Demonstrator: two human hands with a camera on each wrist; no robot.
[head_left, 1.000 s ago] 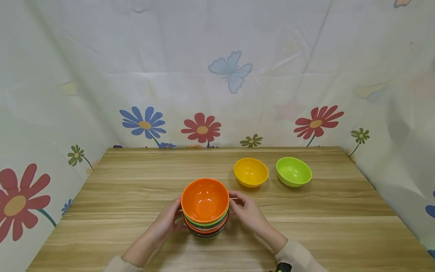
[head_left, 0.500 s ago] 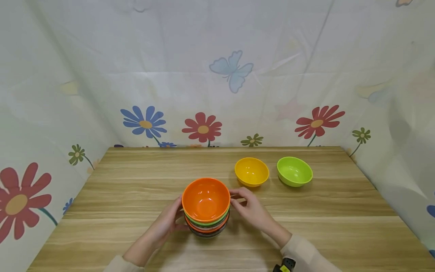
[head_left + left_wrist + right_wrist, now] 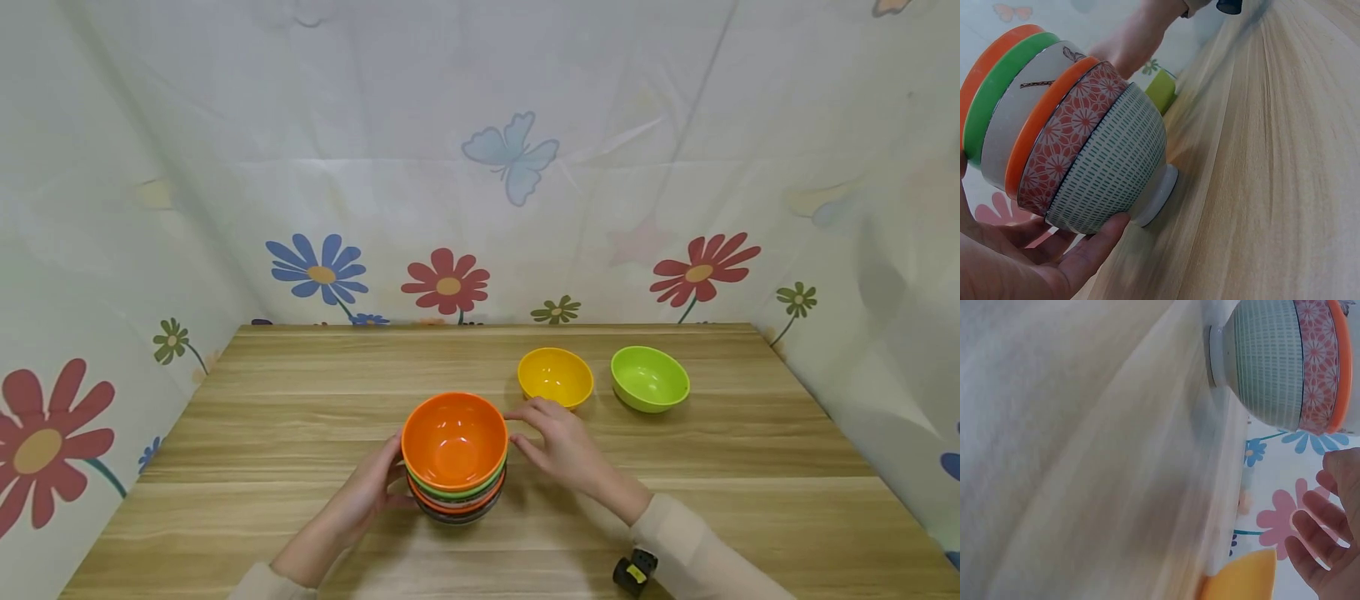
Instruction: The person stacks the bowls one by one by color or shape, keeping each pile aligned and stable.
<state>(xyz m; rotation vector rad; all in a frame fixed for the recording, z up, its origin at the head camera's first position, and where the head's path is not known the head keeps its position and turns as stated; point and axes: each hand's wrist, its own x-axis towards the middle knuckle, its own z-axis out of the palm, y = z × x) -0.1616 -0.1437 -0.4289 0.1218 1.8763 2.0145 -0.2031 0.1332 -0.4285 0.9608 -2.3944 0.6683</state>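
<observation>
Lettering: the black wrist device (image 3: pixel 636 572) beside the right sleeve (image 3: pixel 701 554) carries a yellow patch, too small to read.
Printed decoration: brown twigs, red flowers and green dashes mark separate pale bands of the bowl stack (image 3: pixel 454 446).
Stack colours: orange at the top, then green, the twig print, a second orange, the flowers, and the dashes above a white foot.
Stack position: upright on the wooden table (image 3: pixel 300 417), near the middle and towards the person.
Left arm: reaches in from the near edge, its left sleeve (image 3: pixel 270 585) low in the head view.
Left hand (image 3: pixel 367 487): grips the stack's left side, fingers curved round the lower bowls.
Right arm: slants in from the near right, the hand level with the upper rims.
Right hand (image 3: pixel 566 446): fingers loosely bent and spread, holding nothing; the tips are just beside the stack, though whether one grazes the top rim is hard to tell.
Yellow bowl (image 3: pixel 555 375): behind the right hand, partly covered by it.
Green bowl (image 3: pixel 649 379): right of the yellow one, just apart.
Backdrop (image 3: pixel 375 167): white, with flowers and a blue butterfly.
</observation>
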